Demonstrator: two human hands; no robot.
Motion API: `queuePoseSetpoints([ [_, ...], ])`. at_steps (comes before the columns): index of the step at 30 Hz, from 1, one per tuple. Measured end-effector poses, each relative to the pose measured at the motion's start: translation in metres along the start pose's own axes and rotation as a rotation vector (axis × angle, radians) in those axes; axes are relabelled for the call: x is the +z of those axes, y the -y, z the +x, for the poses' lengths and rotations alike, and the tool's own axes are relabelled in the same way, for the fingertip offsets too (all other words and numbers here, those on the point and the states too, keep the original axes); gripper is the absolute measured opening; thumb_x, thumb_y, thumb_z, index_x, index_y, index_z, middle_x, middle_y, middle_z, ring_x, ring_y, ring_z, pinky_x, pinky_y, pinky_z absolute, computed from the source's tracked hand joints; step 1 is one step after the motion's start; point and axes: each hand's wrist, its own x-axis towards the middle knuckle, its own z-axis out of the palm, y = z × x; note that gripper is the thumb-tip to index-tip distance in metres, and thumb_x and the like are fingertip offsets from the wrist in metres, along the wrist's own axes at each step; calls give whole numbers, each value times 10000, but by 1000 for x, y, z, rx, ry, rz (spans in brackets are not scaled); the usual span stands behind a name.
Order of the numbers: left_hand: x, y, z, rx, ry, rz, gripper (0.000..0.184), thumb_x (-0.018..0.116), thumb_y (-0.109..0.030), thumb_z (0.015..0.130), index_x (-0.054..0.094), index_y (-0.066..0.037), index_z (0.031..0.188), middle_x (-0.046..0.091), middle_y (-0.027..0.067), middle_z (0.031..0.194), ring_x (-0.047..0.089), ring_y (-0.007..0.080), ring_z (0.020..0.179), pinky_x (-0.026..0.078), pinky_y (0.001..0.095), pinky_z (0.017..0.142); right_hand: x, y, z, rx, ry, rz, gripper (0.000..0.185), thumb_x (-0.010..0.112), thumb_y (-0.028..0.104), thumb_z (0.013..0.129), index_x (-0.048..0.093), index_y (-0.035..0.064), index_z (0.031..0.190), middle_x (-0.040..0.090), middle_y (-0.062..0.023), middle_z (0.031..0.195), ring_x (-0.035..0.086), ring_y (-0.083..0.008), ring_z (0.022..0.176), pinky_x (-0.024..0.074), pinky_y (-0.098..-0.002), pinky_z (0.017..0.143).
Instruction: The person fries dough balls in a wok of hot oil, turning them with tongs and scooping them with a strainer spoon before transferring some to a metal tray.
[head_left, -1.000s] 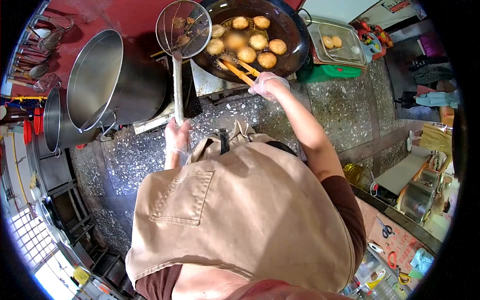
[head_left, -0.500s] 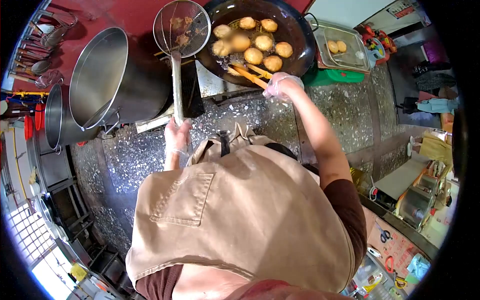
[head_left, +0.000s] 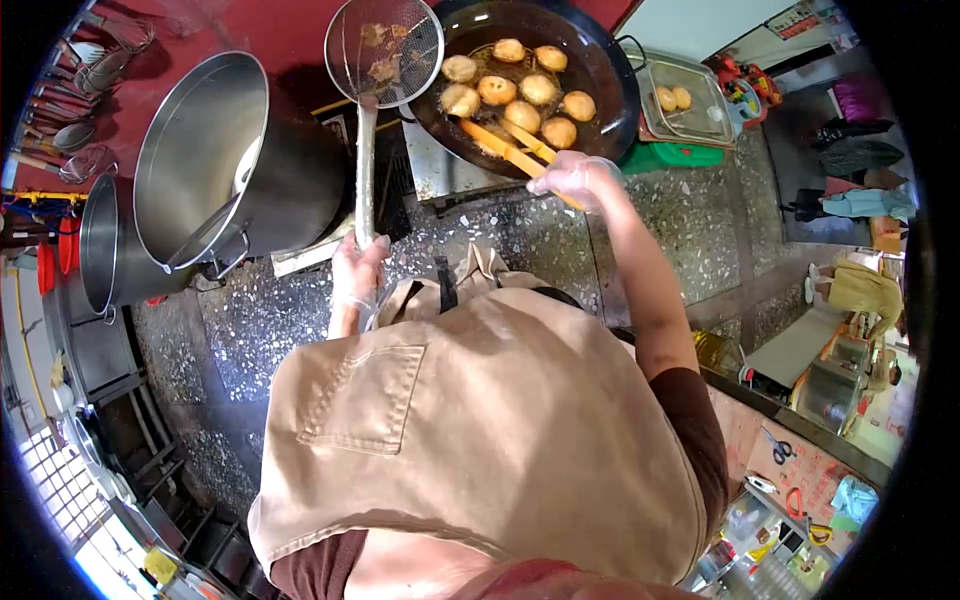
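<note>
My left hand (head_left: 358, 270), in a clear plastic glove, is closed round the long handle of a wire-mesh skimmer (head_left: 384, 50). The skimmer's mesh bowl holds some brown crumbs and overlaps the left rim of a dark wok (head_left: 610, 90). In the wok's oil float several golden-brown fried balls (head_left: 497, 90). My right hand (head_left: 578, 182), also gloved, grips a pair of long wooden chopsticks (head_left: 505, 150). Their tips are apart and reach into the oil at the wok's near side, below a pale ball at the left. One ball (head_left: 488, 148) is partly hidden behind them.
A tall steel pot (head_left: 300, 170) stands left of the skimmer, with a smaller pot (head_left: 130, 260) beyond it. Right of the wok, a rack tray (head_left: 690, 120) holds two fried balls near a green lid (head_left: 675, 157). Ladles and strainers (head_left: 75, 135) hang at far left.
The chopstick tips have spread and shifted slightly left among the balls. The right hand has moved a little right and down in view. The left hand keeps its hold; the whole view has shifted slightly.
</note>
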Motion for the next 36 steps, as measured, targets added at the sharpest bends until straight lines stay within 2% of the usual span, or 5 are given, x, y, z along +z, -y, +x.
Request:
queuePoseSetpoints([
  [8, -29, -9, 10, 8, 45, 36, 150, 632, -108, 820, 537, -27, 902, 559, 10, 622, 446, 66, 422, 342, 218, 375, 38, 44, 73, 131, -181, 425, 453, 678, 329, 737, 645, 27, 1072, 608, -168, 1152, 591, -235, 1044, 450, -319, 871],
  [11, -36, -5, 14, 24, 63, 65, 140, 631, -114, 821, 541, -31, 889, 558, 1, 624, 444, 60, 436, 342, 217, 387, 28, 80, 25, 108, -194, -39, 419, 651, 316, 746, 647, 16, 1039, 602, -171, 1147, 584, -278, 1061, 453, -341, 899],
  [14, -41, 0, 17, 28, 74, 87, 134, 630, -118, 823, 544, -35, 885, 555, -5, 622, 437, 55, 441, 338, 215, 394, 62, 67, 43, 218, -521, -218, 407, 651, 303, 758, 626, -17, 1010, 613, -146, 1128, 589, -257, 1056, 467, -329, 898],
  [21, -30, -10, 16, 3, 105, 123, 123, 622, -115, 827, 543, -38, 881, 547, -10, 615, 429, 50, 438, 334, 216, 392, 46, 53, 26, 72, -225, 154, 454, 693, 411, 738, 665, 55, 1018, 639, -164, 1049, 612, -284, 989, 471, -346, 851],
  [36, 31, -22, 11, 23, -50, 56, 144, 629, -113, 825, 534, -34, 900, 592, 26, 634, 441, 62, 414, 340, 214, 367, 25, 9, 62, -38, -116, 164, 478, 675, 372, 748, 634, 6, 1053, 599, -191, 1131, 587, -300, 1047, 468, -362, 894],
])
